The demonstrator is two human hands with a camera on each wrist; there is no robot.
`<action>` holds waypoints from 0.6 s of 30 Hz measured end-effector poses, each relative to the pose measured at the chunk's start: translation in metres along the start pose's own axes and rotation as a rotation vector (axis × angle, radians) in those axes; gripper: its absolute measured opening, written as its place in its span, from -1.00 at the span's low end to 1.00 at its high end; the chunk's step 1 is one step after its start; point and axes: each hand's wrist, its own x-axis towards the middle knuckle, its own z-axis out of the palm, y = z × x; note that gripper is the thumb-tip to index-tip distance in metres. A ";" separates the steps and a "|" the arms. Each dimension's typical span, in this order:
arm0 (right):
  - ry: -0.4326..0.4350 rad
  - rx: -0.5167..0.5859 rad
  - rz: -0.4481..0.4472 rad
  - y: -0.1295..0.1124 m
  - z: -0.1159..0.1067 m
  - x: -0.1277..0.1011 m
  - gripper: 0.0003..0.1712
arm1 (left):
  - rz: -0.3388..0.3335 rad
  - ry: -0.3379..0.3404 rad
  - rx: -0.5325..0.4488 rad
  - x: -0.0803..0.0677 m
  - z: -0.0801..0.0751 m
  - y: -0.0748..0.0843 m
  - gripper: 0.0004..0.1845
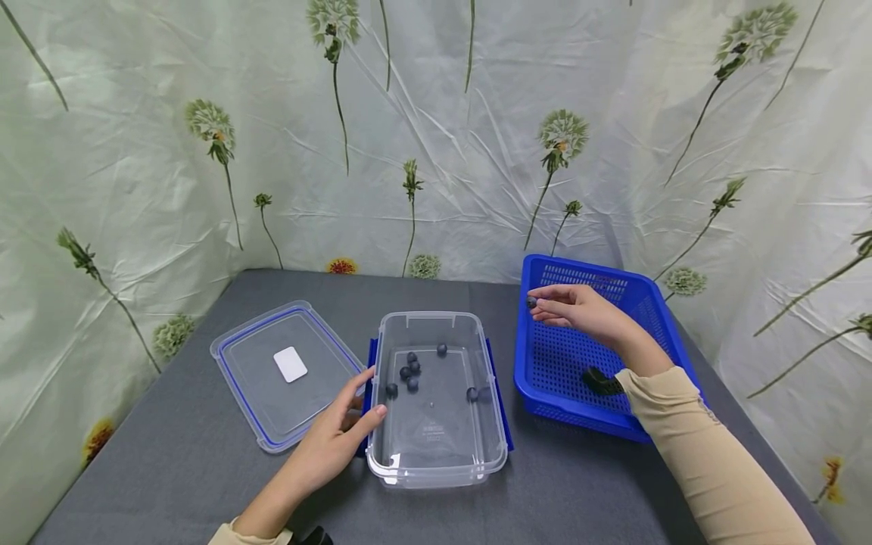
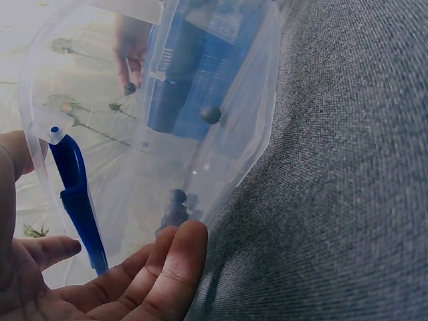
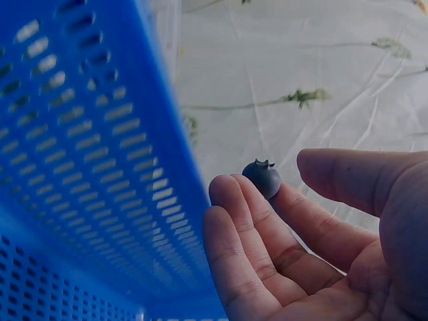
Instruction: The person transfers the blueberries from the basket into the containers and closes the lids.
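Note:
A clear plastic container (image 1: pixel 436 454) stands in the middle of the grey table with several blueberries (image 1: pixel 411 371) inside. My left hand (image 1: pixel 364 393) rests against its left wall by the blue latch (image 2: pixel 77 200), fingers (image 2: pixel 167 267) nearly straight. My right hand (image 1: pixel 545 306) hovers over the left rim of the blue basket (image 1: pixel 579 409) and holds one blueberry (image 1: pixel 531 302) at its fingertips. In the right wrist view this blueberry (image 3: pixel 261 178) sits on the fingertips (image 3: pixel 224 190), the thumb close beside it, with the basket wall (image 3: pixel 80 167) at the left.
The container's clear lid (image 1: pixel 286 371) with a blue seal lies flat to the left. A black object (image 1: pixel 602 381) shows in the basket under my right wrist. A flower-printed sheet (image 1: pixel 436 151) closes off the back and both sides of the table (image 1: pixel 579 492).

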 end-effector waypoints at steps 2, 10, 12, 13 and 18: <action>-0.006 0.007 -0.013 -0.002 0.003 -0.002 -0.41 | -0.001 0.001 -0.001 0.000 0.000 0.000 -0.29; -0.045 0.058 -0.060 -0.009 0.019 -0.008 -0.40 | -0.007 0.008 0.003 0.000 0.002 0.000 -0.29; -0.058 0.080 -0.071 -0.011 0.023 -0.008 -0.41 | -0.011 0.009 0.002 0.000 0.002 0.000 -0.29; -0.066 0.088 -0.077 -0.011 0.025 -0.008 -0.41 | -0.011 0.009 0.003 0.000 0.002 0.000 -0.29; -0.084 0.129 -0.086 -0.014 0.033 -0.009 -0.42 | -0.008 0.007 0.004 0.001 0.001 0.001 -0.29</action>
